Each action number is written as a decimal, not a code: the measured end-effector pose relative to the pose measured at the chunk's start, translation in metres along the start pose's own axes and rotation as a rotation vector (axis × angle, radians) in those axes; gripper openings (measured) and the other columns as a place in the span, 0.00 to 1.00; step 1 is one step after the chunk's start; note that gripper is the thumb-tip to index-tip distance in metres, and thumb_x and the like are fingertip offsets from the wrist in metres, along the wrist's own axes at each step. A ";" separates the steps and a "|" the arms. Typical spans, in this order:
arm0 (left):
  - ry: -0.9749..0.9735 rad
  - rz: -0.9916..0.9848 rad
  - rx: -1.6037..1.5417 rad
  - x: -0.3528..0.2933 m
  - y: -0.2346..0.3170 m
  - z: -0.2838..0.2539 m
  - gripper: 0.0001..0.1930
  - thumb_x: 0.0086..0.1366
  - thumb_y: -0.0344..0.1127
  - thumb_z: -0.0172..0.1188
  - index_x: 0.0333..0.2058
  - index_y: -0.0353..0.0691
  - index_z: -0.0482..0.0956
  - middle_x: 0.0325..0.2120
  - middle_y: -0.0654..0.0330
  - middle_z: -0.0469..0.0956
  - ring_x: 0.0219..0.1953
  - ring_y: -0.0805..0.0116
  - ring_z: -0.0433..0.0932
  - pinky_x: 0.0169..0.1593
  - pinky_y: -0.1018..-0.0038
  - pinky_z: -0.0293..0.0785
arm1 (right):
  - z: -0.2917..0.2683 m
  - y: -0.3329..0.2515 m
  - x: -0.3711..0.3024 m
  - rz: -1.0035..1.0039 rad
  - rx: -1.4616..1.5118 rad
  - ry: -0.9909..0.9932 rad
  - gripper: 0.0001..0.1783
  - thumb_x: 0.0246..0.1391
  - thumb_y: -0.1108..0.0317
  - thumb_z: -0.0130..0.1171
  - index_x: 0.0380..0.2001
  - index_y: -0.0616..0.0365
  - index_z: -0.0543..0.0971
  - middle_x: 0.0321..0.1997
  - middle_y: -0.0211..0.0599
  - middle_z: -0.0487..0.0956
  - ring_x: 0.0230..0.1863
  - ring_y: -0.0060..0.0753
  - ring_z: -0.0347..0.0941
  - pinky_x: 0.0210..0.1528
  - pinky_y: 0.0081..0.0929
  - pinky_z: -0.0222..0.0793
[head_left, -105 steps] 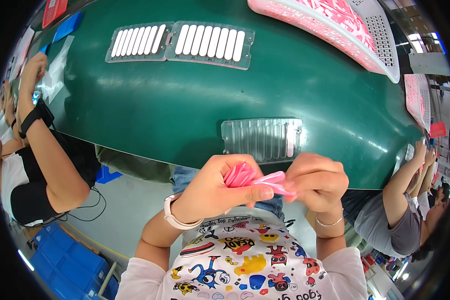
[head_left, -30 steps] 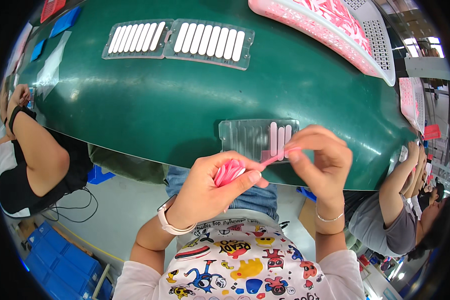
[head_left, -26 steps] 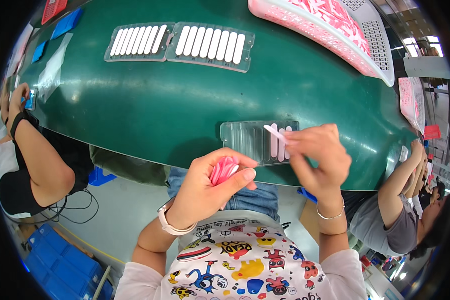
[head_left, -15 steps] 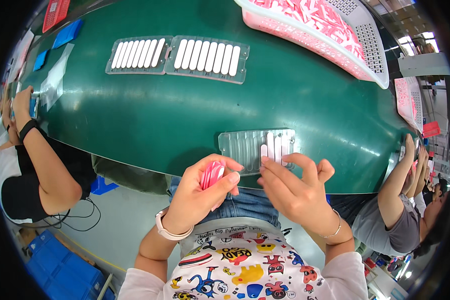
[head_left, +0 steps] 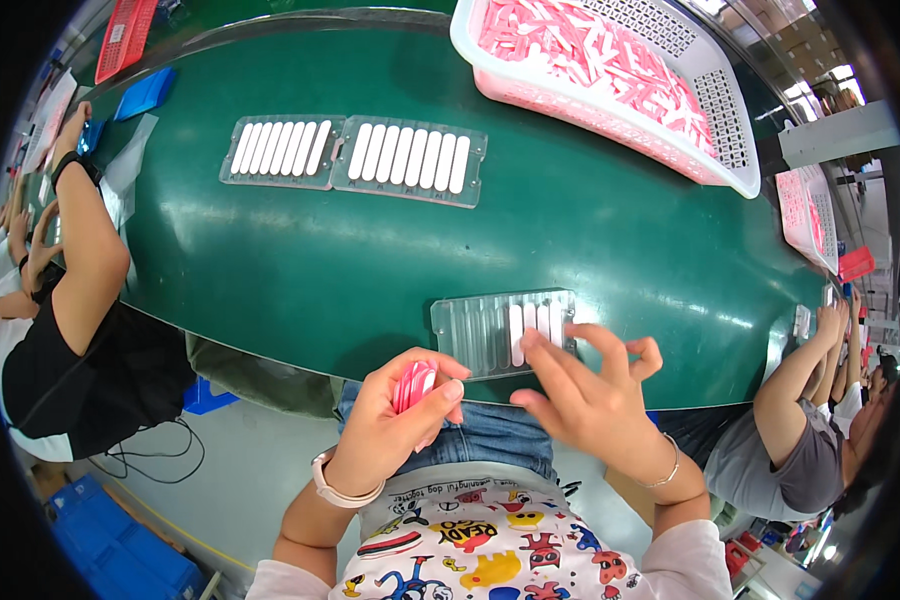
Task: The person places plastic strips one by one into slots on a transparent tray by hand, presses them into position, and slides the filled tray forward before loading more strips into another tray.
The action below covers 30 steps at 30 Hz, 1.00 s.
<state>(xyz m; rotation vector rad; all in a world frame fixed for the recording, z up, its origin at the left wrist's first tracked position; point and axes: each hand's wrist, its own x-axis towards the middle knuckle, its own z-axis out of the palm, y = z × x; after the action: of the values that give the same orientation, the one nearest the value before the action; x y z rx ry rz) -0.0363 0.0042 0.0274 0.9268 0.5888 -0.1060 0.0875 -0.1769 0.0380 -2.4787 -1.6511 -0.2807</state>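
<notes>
My left hand (head_left: 395, 405) is closed around a small stack of flat pink-and-white strips (head_left: 413, 386) with rounded ends. Just right of it, at the table's near edge, lies a clear plastic tray (head_left: 460, 332) with long parallel slots. Several white strips (head_left: 517, 335) fill slots toward its right side, while the left slots hold nothing. Over those strips is my right hand (head_left: 600, 400), fingers spread and thumb apart. Its index fingertip rests at a strip, partly hiding the tray's right end.
Two clear trays filled with white strips (head_left: 395, 155) lie end to end farther back. A white perforated basket (head_left: 610, 125) heaped with pink-and-white strips stands at the far right. Blue pieces (head_left: 144, 94) and a red basket (head_left: 125, 40) are far left. Co-workers sit on both sides.
My right thumb has moved away from the index finger, and the leftmost white strip now lies in line with the others. The whole view has shifted slightly. My left hand keeps its stack.
</notes>
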 end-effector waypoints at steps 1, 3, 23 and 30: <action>-0.001 0.000 -0.008 0.000 -0.001 0.000 0.09 0.64 0.29 0.54 0.41 0.31 0.72 0.21 0.58 0.74 0.12 0.85 0.57 0.16 0.84 0.53 | 0.000 -0.003 -0.002 -0.014 -0.020 0.009 0.25 0.47 0.48 0.61 0.44 0.51 0.78 0.43 0.22 0.80 0.49 0.28 0.66 0.45 0.42 0.43; 0.006 -0.010 -0.031 0.000 0.001 0.002 0.09 0.64 0.28 0.53 0.41 0.31 0.72 0.21 0.57 0.74 0.12 0.84 0.58 0.16 0.84 0.53 | -0.001 -0.004 -0.003 -0.033 -0.035 0.016 0.24 0.48 0.46 0.59 0.42 0.51 0.79 0.44 0.22 0.80 0.50 0.29 0.67 0.47 0.43 0.42; -0.167 -0.048 -0.269 0.002 -0.002 -0.001 0.16 0.69 0.31 0.46 0.53 0.34 0.62 0.31 0.46 0.75 0.19 0.72 0.71 0.17 0.79 0.62 | 0.004 0.011 -0.015 -0.001 -0.147 -0.019 0.19 0.50 0.47 0.57 0.41 0.44 0.81 0.56 0.24 0.74 0.59 0.34 0.60 0.60 0.54 0.33; -0.164 -0.119 -0.161 0.007 0.002 0.000 0.15 0.69 0.34 0.47 0.50 0.32 0.65 0.35 0.45 0.77 0.23 0.69 0.76 0.19 0.79 0.69 | 0.009 0.013 -0.013 0.013 -0.181 -0.029 0.22 0.52 0.43 0.53 0.42 0.44 0.81 0.61 0.33 0.70 0.63 0.43 0.53 0.61 0.54 0.32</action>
<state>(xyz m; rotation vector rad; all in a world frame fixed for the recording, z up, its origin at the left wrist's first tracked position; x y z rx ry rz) -0.0298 0.0061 0.0256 0.7188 0.4920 -0.2362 0.0947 -0.1917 0.0262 -2.6342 -1.6894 -0.4126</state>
